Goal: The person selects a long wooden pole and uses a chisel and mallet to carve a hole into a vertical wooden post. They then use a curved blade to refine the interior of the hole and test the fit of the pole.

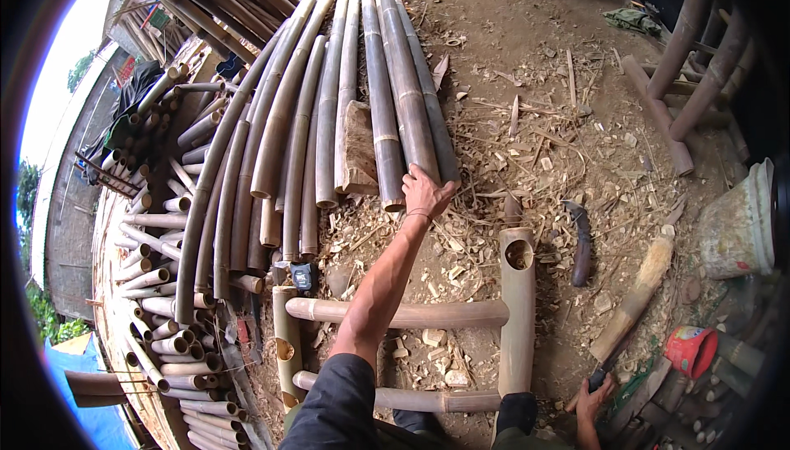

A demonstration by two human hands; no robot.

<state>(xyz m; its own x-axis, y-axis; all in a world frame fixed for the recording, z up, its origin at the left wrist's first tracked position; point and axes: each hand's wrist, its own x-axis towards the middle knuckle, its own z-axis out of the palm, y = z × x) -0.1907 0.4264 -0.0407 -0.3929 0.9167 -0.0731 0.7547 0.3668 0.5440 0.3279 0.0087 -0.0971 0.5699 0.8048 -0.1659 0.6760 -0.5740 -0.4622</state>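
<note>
My left hand (427, 195) reaches forward and grips the near end of a thick dark bamboo pole (410, 104), one of a row lying lengthwise on the ground. My right hand (592, 401), low at the right, is closed round the black handle (597, 379) of a tool; its blade is mostly hidden. Right by that handle lies a long pale piece of wood (635, 293). Between my arms and in front of my legs is a bamboo frame (517, 326), with two crosspieces joined to thicker uprights and a round hole cut near one end.
A curved knife with a dark handle (581, 256) lies among wood chips. A wooden block (357, 149) rests on the poles. A tape measure (303, 276) sits beside the frame. Cut bamboo (189, 368) is stacked left. A whitish bucket (738, 223) and red container (690, 349) stand right.
</note>
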